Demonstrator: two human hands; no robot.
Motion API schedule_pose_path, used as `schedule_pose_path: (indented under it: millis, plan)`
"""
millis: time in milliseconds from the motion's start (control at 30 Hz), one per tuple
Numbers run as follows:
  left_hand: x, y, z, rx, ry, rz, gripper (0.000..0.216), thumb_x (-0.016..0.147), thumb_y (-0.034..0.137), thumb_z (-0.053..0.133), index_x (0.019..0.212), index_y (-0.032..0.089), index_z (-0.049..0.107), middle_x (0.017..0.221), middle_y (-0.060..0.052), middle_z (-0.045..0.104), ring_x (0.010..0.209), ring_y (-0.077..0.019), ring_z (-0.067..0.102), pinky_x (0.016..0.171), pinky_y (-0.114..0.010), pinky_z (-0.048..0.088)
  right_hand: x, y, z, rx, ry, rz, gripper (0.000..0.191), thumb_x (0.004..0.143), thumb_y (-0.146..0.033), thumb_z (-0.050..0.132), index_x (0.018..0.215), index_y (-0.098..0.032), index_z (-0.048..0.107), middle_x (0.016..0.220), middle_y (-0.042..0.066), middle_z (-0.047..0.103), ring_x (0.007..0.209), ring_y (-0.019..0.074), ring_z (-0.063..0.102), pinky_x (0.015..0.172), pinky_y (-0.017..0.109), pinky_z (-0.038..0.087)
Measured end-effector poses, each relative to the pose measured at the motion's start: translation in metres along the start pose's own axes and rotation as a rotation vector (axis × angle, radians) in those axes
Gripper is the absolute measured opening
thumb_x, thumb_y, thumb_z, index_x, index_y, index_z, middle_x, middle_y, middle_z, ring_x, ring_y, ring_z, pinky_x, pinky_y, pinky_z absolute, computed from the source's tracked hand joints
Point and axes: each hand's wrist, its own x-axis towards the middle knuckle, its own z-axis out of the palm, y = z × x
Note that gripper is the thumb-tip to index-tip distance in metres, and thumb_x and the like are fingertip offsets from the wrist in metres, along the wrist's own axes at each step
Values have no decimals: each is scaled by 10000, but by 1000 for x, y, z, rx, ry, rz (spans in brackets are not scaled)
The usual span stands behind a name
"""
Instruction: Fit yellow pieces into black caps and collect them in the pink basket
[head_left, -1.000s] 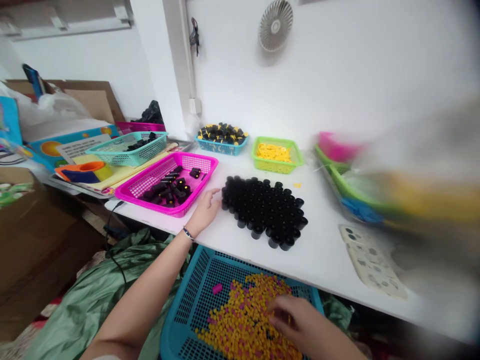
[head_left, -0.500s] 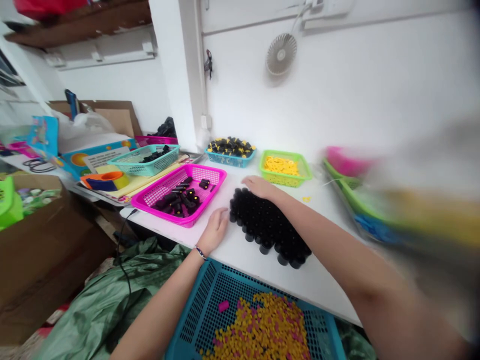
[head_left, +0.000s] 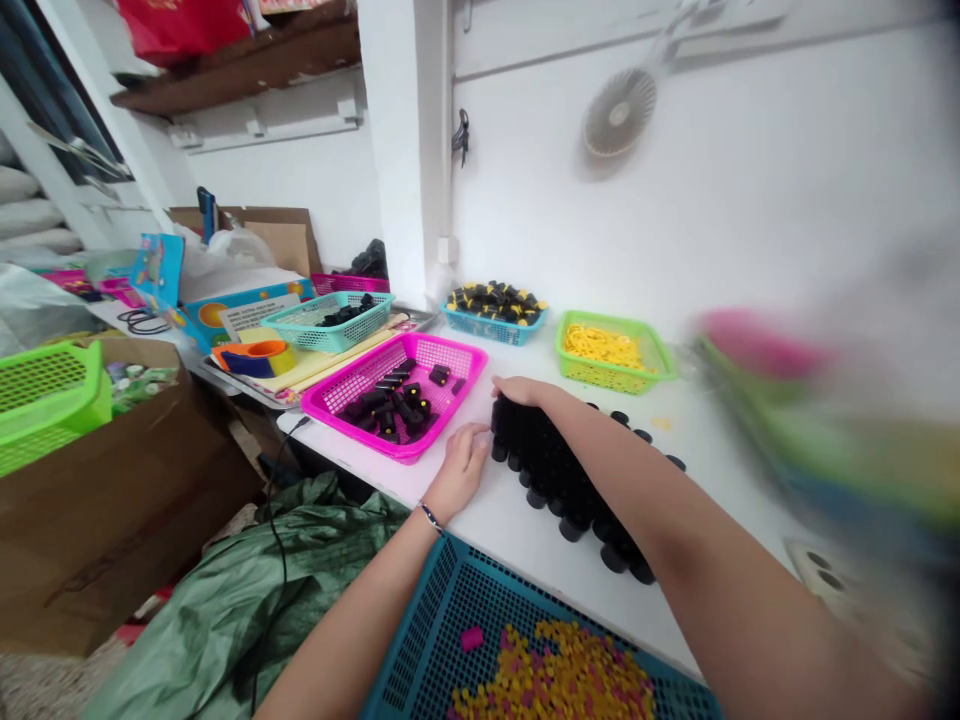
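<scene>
A block of many short black cylinders (head_left: 536,455), standing packed together in rows, is on the white table in front of me. My right hand (head_left: 519,391) rests at its far left corner, fingers stretched along the edge; my right forearm crosses above and hides part of the block. Beside the near left corner lies my left hand (head_left: 460,470), its fingers apart and slightly bent, the tips at or close to the outer cylinders. Left of my hands is a magenta basket (head_left: 322,408) containing loose black pieces, some with yellow dots.
A teal crate (head_left: 420,610) below the table edge holds small yellow and pink pieces. Behind are a green basket (head_left: 660,365) of yellow parts and a blue basket (head_left: 491,331) of black-and-yellow pieces. Blurred baskets stand right. A fan (head_left: 619,113) hangs on the wall.
The camera view has turned left, so everything sits farther right in the picture. My right forearm now covers more of the black cylinders. Both hands stay at the block's left end.
</scene>
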Motion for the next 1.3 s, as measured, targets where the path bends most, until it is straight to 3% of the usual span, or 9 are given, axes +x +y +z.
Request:
schedule_pose_path:
  millis: [233, 400, 500, 767, 933, 1133, 1300]
  plan:
    - [0, -15, 4, -156, 26, -98, 472, 905, 412, 408, 1311, 192, 309, 1376, -134, 348, 1291, -229, 323, 1058, -452, 285, -20, -14, 10, 31, -46, -129, 625, 940, -507, 159, 1012, -147, 665, 1121, 112, 641, 1044, 233, 560, 963, 354, 358]
    - [-9, -12, -4, -104, -47, -40, 1004, 645, 465, 725, 1401, 185, 127, 1467, -176, 154, 1369, -310, 149, 1103, -509, 180, -34, -20, 18, 27, -60, -206, 642, 930, -524, 136, 1065, -168, 652, 1157, 92, 630, 1063, 238, 548, 959, 333, 359]
    - [-16, -8, -13, -47, -107, -16, 1163, 546, 461, 786, 1420, 176, 75, 1477, -192, 105, 1376, -341, 90, 1111, -527, 148, -44, -26, 19, 16, -93, -262, 655, 926, -538, 133, 1049, -169, 660, 1121, 88, 646, 1019, 227, 569, 939, 323, 378]
    - [-28, -7, -33, -132, -192, -37, 1220, 542, 395, 803, 1435, 175, 2, 1464, -219, 153, 1361, -347, 177, 1093, -527, 206, -66, -49, 34, -36, -160, -390, 624, 924, -544, 165, 1045, -188, 663, 1121, 69, 645, 1038, 222, 561, 961, 326, 368]
    - [-32, -3, -40, -125, -234, -60, 1259, 522, 402, 813, 1432, 177, -28, 1458, -224, 169, 1353, -336, 212, 1093, -504, 229, -85, -55, 45, -57, -150, -433, 565, 925, -527, 218, 1140, -183, 611, 1190, 100, 604, 1071, 255, 543, 954, 383, 374]
    - [-46, 12, -33, -120, -228, -31, 1189, 560, 399, 794, 1424, 190, 5, 1461, -193, 168, 1351, -332, 216, 1102, -508, 219, -106, -56, 50, -31, -142, -538, 538, 944, -481, 184, 1195, -203, 570, 1227, 78, 579, 1118, 219, 515, 987, 358, 352]
    - [-58, 28, -17, -87, -97, -65, 1016, 628, 349, 757, 1396, 206, 108, 1393, -154, 307, 1268, -305, 369, 1056, -483, 327, -120, -56, 50, -68, -77, -571, 516, 955, -435, 180, 1170, -180, 573, 1241, 87, 559, 1181, 207, 457, 1034, 370, 298]
